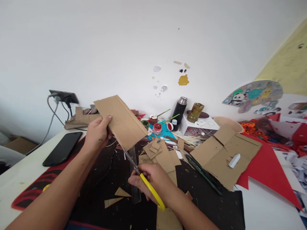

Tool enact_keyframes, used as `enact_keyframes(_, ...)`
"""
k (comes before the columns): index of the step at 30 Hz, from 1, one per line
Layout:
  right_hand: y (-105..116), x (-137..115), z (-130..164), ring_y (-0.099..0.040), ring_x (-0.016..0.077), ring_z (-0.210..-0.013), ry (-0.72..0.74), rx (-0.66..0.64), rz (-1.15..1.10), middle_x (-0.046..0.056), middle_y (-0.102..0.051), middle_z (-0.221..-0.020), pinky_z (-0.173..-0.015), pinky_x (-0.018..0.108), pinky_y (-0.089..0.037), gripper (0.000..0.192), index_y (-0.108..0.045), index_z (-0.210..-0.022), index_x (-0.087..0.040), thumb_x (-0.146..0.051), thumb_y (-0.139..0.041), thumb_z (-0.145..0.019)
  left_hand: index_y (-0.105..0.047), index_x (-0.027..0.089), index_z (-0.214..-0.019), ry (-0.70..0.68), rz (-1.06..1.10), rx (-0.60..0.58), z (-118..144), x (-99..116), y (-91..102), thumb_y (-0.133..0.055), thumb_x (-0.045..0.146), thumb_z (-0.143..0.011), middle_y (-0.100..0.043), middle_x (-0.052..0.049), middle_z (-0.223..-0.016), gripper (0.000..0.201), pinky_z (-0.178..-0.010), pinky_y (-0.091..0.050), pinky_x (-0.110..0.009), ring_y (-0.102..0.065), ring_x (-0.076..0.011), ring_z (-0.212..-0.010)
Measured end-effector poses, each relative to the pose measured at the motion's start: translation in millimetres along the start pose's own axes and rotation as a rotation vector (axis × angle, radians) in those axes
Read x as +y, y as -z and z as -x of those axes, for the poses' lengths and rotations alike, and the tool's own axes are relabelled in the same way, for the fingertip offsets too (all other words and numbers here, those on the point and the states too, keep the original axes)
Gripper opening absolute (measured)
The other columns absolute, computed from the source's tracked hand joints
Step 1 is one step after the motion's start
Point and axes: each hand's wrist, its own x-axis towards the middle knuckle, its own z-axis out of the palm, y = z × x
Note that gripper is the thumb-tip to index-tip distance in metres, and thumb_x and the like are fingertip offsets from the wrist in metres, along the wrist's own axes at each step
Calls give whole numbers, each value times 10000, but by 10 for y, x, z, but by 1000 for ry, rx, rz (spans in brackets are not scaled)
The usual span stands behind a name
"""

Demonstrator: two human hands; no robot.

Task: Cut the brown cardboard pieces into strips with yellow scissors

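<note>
My left hand [97, 133] holds up a rectangular piece of brown cardboard [120, 120] by its left edge, above the black mat [100, 179]. My right hand [153, 182] grips yellow-handled scissors [144, 181]. The scissor blades point up and to the left, with their tips at the cardboard's lower edge. A clear ruler [134, 179] lies on the mat just under the blades. Small cardboard offcuts [158, 151] are scattered on the mat between my hands and beyond them.
A black phone [62, 148] lies at the left. A large flat cardboard sheet [225, 153] with a white block rests on red paper [266, 169] at the right. Paint pots [157, 127], a black flask [179, 110] and a white box [199, 126] stand by the wall.
</note>
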Motion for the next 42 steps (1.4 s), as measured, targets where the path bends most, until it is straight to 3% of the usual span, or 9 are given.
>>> enact_keyframes(15,-13,13,-6,-495,97,-512,-6,12,-21,-43,-555,-646,-485,218,-331,424,-718,-950,-191,-610,-787,-938,-507,247,-575,-8,-26,-6,26,1,-2,-741,286,-853,-471,56,-370,365,-299,-242,-238,-376,-98,-276)
enact_keyframes(22,-10,-19,-3,-494,94,-503,12,17,-4,-46,-553,-640,-477,206,-317,427,-702,-912,-197,-612,-800,-922,-528,238,-570,3,-34,-25,27,-3,-3,-784,359,-822,-473,70,-369,379,-293,-240,-225,-369,-88,-272)
enact_keyframes(29,-10,-18,4,-507,89,-503,14,25,17,-46,-562,-649,-486,203,-322,359,-707,-918,-198,-546,-795,-944,-549,209,-670,16,-30,5,-50,-111,41,-720,365,-1011,-460,132,-470,412,-318,-268,-204,-348,-60,-314)
enact_keyframes(36,-3,-13,1,-519,87,-508,51,30,54,-47,-567,-641,-497,205,-326,283,-709,-917,-197,-469,-761,-974,-516,248,-564,-15,-24,-8,-10,-61,13,-767,329,-830,-473,79,-358,375,-277,-234,-232,-373,-100,-250)
enact_keyframes(42,-12,1,-1,-520,85,-452,16,17,26,-55,-556,-608,-462,206,-300,309,-690,-912,-197,-493,-745,-979,-525,249,-570,-26,-41,-7,10,-43,11,-766,331,-800,-479,76,-356,343,-274,-233,-223,-376,-101,-247)
